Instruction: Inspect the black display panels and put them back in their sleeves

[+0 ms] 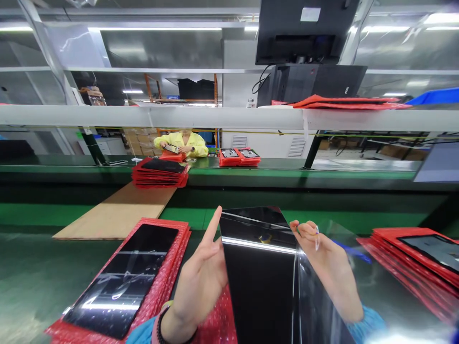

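A glossy black screen panel (260, 272) is tilted up in front of me. My left hand (204, 270) grips its left edge, thumb side against the glass and index finger pointing up past the top corner. At the upper right corner, my right hand (328, 265) has its fingers closed in a pinch on a clear plastic film (315, 296). The film hangs off the panel's right side, and a blue strip (353, 251) shows behind that hand. Under the panel lies red bubble wrap (218, 320), mostly hidden.
On the left, another black panel (125, 277) rests on stacked red bubble bags (172, 272). More red bags (405, 267) sit at the right. A wooden board (118, 212) bridges toward a red stack (159, 179). Across the bench, a person in yellow (197, 143) handles a part.
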Motion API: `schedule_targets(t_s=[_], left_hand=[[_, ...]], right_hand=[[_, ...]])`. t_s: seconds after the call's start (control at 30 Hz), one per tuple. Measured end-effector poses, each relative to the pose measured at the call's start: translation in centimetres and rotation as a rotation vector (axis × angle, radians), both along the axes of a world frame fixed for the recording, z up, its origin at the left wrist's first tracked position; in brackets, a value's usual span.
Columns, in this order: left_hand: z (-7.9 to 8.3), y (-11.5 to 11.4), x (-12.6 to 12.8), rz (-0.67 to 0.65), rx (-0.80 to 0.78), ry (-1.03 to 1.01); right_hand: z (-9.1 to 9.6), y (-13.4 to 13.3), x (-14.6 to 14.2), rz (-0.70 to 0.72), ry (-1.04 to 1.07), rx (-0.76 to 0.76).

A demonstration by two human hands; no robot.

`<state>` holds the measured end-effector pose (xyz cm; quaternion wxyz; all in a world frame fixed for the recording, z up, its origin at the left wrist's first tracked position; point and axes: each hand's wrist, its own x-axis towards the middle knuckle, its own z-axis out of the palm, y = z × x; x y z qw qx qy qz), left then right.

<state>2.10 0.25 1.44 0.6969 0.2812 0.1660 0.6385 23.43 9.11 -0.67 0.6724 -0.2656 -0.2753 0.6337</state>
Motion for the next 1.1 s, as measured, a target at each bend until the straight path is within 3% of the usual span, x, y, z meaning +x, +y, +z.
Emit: schedule_targets(t_s=[0.23, 0.5, 0.57, 0.67, 0.77, 0.87, 0.97, 1.1], left_hand=[[-0.3, 0.2, -0.2, 0.015, 0.011, 0.038], [-0.2, 0.0, 0.1, 0.034, -0.001, 0.002], [-0.2, -0.1, 0.2, 0.038, -0.005, -0.010], [-0.4, -0.1, 0.2, 0.069, -0.027, 0.037], [-0.6, 0.1, 0.3, 0.114, -0.018, 0.184], [-0.8, 0.4, 0.2, 0.208, -0.006, 0.371], [-1.2, 0.6, -0.4, 0.288, -0.103, 0.425], [-2.7, 0.9, -2.4, 0.425, -0.279, 0.558]], right_hand=[[0.2, 0.3, -0.5, 0.003, -0.014, -0.046], [-0.4, -0.7, -1.0, -0.097, -0.164, -0.178], [-0.6, -1.0, -0.9, -0.086, -0.226, -0.144], [-0.5, -1.6, -1.0, -0.022, -0.310, 0.033], [0.2, -2.3, -1.3, 0.006, -0.407, 0.173], [0.5, -2.6, -1.8, -0.028, -0.438, 0.193], [-0.7, -1.5, -1.8, -0.058, -0.424, 0.249], [-5.0, 2.3, -0.2, -0.161, -0.605, 0.273]])
